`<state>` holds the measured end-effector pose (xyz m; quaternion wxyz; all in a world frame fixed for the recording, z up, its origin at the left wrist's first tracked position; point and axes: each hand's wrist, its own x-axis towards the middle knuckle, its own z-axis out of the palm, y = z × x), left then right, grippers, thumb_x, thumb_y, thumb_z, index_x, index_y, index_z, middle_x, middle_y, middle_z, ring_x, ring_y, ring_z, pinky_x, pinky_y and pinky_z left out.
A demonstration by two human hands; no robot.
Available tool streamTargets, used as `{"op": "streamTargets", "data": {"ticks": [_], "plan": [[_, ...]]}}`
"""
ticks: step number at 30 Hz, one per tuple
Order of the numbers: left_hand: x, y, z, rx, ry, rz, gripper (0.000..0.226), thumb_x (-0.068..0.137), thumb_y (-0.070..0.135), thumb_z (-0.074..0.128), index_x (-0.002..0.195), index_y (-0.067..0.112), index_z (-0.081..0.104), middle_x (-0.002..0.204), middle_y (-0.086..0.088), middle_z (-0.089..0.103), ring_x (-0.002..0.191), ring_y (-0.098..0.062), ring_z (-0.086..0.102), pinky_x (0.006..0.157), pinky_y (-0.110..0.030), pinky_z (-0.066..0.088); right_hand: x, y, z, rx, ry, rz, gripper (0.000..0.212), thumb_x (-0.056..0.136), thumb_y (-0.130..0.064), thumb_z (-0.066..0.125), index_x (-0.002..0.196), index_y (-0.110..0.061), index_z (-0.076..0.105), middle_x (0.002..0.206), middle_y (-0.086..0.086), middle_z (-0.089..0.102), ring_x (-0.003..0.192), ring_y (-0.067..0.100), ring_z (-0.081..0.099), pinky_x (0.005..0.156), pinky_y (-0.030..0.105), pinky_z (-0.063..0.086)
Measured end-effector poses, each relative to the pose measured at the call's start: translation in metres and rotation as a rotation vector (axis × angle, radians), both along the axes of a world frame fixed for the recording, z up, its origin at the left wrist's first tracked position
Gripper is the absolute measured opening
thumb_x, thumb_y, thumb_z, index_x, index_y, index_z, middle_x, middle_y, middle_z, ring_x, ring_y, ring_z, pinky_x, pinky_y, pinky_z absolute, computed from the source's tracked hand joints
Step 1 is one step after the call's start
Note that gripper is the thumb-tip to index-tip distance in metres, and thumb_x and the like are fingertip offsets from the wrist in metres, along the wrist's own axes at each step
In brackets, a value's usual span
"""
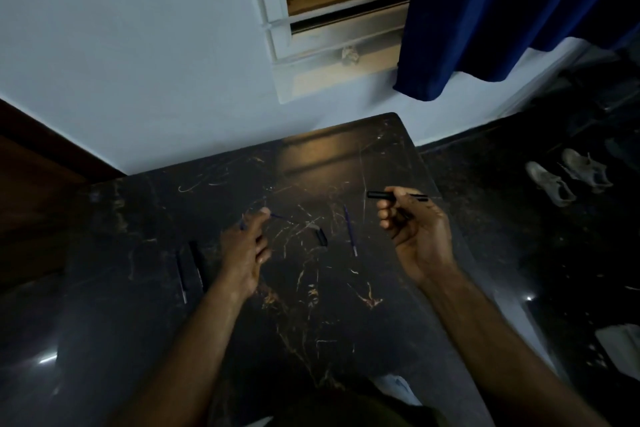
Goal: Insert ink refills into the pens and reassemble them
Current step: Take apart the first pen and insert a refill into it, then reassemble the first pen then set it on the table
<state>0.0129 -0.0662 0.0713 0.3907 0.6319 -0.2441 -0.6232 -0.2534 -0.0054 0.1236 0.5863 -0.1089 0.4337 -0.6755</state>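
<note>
Here, fingers of right hand [420, 236] curl round pen barrel [379, 195]; left hand [244, 253] fingers, extended, touch refill [278, 217].

table [311, 322]: pen parts [197, 263] left | cap [321, 237] centre | refill [350, 230] right of cap | shoes [568, 178] on floor right of table

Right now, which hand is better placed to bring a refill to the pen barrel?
Left. The left hand rests its fingertips on a blue refill on the table; the right hand is busy, its grip around the black barrel.
</note>
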Motion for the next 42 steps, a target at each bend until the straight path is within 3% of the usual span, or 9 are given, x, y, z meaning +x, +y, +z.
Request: {"op": "streamTargets", "data": {"ticks": [4,9,14,18,22,25,28,32,42], "plan": [[-0.011,0.015,-0.053,0.205,-0.307,-0.222,0.031,0.095,0.034,0.078,0.108,0.006,0.074,0.101,-0.015,0.076,0.089,-0.031,0.071,0.071,-0.045,0.058,-0.008,0.008,-0.003,0.03,0.004,0.007,0.021,0.087,-0.012,0.066,0.1,0.003,0.07,0.076,0.016,0.069,0.064,0.02,0.067,0.054,0.026,0.054],[-0.033,0.016,-0.09,0.201,-0.498,-0.155,0.037,0.089,0.031,0.084,0.11,0.003,0.074,0.097,-0.015,0.076,0.069,-0.022,0.067,0.06,-0.038,0.059,-0.009,0.022,-0.006,0.056,-0.009,-0.004,0.023,0.088,-0.011,0.065,0.103,0.007,0.068,0.076,0.018,0.068,0.061,0.021,0.065,0.054,0.026,0.055],[-0.038,0.008,-0.105,0.226,-0.665,-0.233,0.049,0.087,0.045,0.082,0.108,0.001,0.076,0.105,-0.021,0.078,0.093,-0.035,0.076,0.085,-0.051,0.065,-0.017,0.037,-0.009,0.088,-0.001,0.011,0.025,0.087,-0.012,0.066,0.104,0.006,0.067,0.077,0.017,0.069,0.063,0.022,0.065,0.055,0.027,0.055],[-0.045,0.009,-0.11,0.195,-0.8,-0.263,0.059,0.085,0.05,0.083,0.112,-0.001,0.075,0.116,-0.025,0.076,0.106,-0.04,0.073,0.089,-0.046,0.061,-0.023,0.047,-0.013,0.103,0.004,0.012,0.02,0.088,-0.012,0.066,0.1,0.003,0.07,0.077,0.016,0.069,0.063,0.021,0.065,0.055,0.027,0.055],[-0.049,0.017,-0.107,0.129,-0.804,-0.231,0.048,0.093,0.049,0.074,0.107,0.003,0.076,0.112,-0.024,0.075,0.106,-0.041,0.071,0.082,-0.039,0.053,-0.028,0.054,-0.016,0.118,0.0,0.009,0.014,0.097,-0.005,0.059,0.101,0.003,0.069,0.078,0.017,0.069,0.063,0.021,0.066,0.055,0.027,0.055],[-0.047,0.024,-0.105,0.102,-0.649,-0.18,0.036,0.105,0.039,0.053,0.112,0.009,0.073,0.113,-0.019,0.071,0.109,-0.039,0.067,0.091,-0.044,0.054,-0.028,0.054,-0.016,0.111,-0.007,0.012,0.015,0.094,-0.007,0.061,0.1,0.003,0.07,0.077,0.017,0.069,0.063,0.021,0.066,0.054,0.027,0.055],[-0.045,0.036,-0.099,-0.044,-0.536,-0.26,0.033,0.111,0.024,0.043,0.104,0.022,0.075,0.111,-0.007,0.072,0.11,-0.031,0.067,0.081,-0.035,0.051,-0.026,0.053,-0.015,0.098,-0.005,0.023,0.016,0.092,-0.01,0.064,0.1,0.002,0.071,0.078,0.017,0.07,0.064,0.021,0.066,0.055,0.027,0.055],[-0.044,0.036,-0.095,-0.252,-0.686,-0.447,0.028,0.11,0.013,0.05,0.125,0.012,0.073,0.128,-0.01,0.07,0.119,-0.025,0.064,0.102,-0.039,0.051,-0.021,0.051,-0.015,0.088,-0.003,0.043,0.017,0.09,-0.012,0.067,0.099,0.001,0.072,0.079,0.017,0.07,0.064,0.022,0.066,0.055,0.027,0.055],[-0.038,-0.006,-0.084,-0.524,-0.996,-0.716,0.025,0.096,0.011,0.071,0.118,0.02,0.079,0.116,-0.003,0.079,0.111,-0.023,0.067,0.1,-0.041,0.052,-0.023,0.059,-0.008,0.085,0.044,0.074,0.019,0.088,-0.014,0.066,0.099,0.0,0.071,0.077,0.015,0.071,0.065,0.021,0.067,0.056,0.028,0.055]]}}
